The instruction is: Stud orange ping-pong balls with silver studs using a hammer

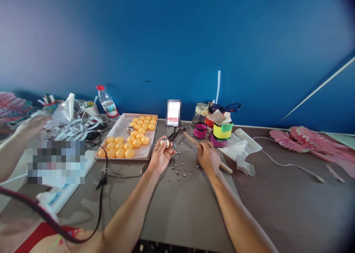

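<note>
My left hand [161, 157] is raised a little above the table, its fingers pinched round a small shiny silver ball [166, 142]. My right hand [208, 157] lies closed over a wooden stick [226, 168] that runs across the table from the back left to the front right. Many small metal beads [180, 168] lie scattered on the table between my two hands. Just left of my left hand stands a tray [122, 125] with several orange balls [124, 145] and one silver ball [130, 129].
Rolls of coloured tape [222, 132], a glass jar [200, 114], a plastic bottle [108, 103] and blue scissors [231, 107] stand at the back. Another person's hand [30, 125] reaches over white strips [74, 129] at far left. Pink paper fans [310, 142] and a white cable [288, 165] lie at right.
</note>
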The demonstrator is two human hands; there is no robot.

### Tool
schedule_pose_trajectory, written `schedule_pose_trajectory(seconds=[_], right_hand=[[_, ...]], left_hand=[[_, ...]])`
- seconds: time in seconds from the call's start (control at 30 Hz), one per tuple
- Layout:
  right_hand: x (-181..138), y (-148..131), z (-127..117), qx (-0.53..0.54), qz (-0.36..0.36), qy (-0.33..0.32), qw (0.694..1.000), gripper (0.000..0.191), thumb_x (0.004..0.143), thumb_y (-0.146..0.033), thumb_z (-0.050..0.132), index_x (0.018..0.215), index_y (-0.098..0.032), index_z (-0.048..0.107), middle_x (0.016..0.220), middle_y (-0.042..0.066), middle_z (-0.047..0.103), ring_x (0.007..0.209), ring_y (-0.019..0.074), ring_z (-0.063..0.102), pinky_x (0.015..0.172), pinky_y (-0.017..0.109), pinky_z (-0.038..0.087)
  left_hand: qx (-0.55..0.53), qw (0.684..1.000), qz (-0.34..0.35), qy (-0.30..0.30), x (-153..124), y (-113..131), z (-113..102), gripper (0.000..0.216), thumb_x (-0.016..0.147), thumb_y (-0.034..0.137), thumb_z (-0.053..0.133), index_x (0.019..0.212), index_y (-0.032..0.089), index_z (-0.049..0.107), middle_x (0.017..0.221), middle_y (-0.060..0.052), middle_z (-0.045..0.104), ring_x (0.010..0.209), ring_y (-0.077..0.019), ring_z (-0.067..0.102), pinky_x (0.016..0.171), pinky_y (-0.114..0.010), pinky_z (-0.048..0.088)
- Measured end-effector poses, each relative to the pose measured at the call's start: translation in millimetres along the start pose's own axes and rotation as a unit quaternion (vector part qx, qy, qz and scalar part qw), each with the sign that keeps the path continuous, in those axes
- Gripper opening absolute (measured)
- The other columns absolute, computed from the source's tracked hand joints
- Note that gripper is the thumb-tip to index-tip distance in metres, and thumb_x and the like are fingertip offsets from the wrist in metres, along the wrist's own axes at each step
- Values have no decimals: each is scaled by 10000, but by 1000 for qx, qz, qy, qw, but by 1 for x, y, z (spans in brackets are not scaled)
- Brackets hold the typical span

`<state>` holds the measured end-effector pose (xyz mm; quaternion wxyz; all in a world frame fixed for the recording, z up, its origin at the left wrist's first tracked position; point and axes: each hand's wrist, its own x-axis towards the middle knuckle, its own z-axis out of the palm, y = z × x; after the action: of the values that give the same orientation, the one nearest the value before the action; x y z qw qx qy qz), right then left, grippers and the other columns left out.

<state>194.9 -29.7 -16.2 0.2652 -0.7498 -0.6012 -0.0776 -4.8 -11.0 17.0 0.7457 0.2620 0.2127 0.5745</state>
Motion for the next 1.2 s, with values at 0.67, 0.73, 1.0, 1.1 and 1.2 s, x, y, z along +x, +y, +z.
schedule_pose_trajectory(seconds=[0.67, 0.73, 1.0, 1.1, 1.2], right_hand=[[0, 0, 1, -36, 34, -54, 997, 235, 860, -225, 507, 1033, -185, 661, 1042, 117, 611, 989, 254, 510, 797, 345, 349], [0, -3, -1, -6, -21, -49, 999, 290, 865, -189, 475, 1101, -199, 643, 1051, 109, 609, 992, 241, 501, 821, 340, 352], [-5, -16, 4, 28, -153, -134, 979, 382, 847, -156, 462, 1206, -211, 579, 1241, 80, 599, 1099, 250, 458, 875, 361, 338], [-4, -15, 4, 28, -140, -153, 978, 352, 834, -112, 450, 1126, -204, 623, 1162, 77, 637, 1070, 234, 492, 868, 340, 344], [-2, -13, 3, 36, -130, -172, 976, 349, 803, -40, 434, 1025, -184, 661, 1075, 89, 655, 1005, 202, 540, 842, 296, 363]], left_hand=[[7, 1000, -17, -17, 1, -3, -2, 350, 778, 473, 657, 968, 192, 570, 746, -2, 589, 542, -73, 489, 632, -265, 467], [9, 1000, -18, -13, 1, -4, -2, 372, 772, 486, 658, 977, 188, 571, 739, -3, 587, 536, -74, 488, 617, -259, 462], [47, 998, -22, -27, 2, -12, -5, 393, 779, 505, 637, 992, 181, 573, 721, -9, 589, 525, -81, 490, 612, -261, 465], [49, 998, -23, -25, 1, -12, -6, 396, 780, 504, 637, 995, 177, 572, 720, -8, 587, 530, -81, 493, 614, -260, 465], [49, 998, -24, -23, 1, -12, -5, 400, 772, 508, 645, 985, 177, 574, 713, -6, 586, 520, -78, 488, 605, -256, 460]])
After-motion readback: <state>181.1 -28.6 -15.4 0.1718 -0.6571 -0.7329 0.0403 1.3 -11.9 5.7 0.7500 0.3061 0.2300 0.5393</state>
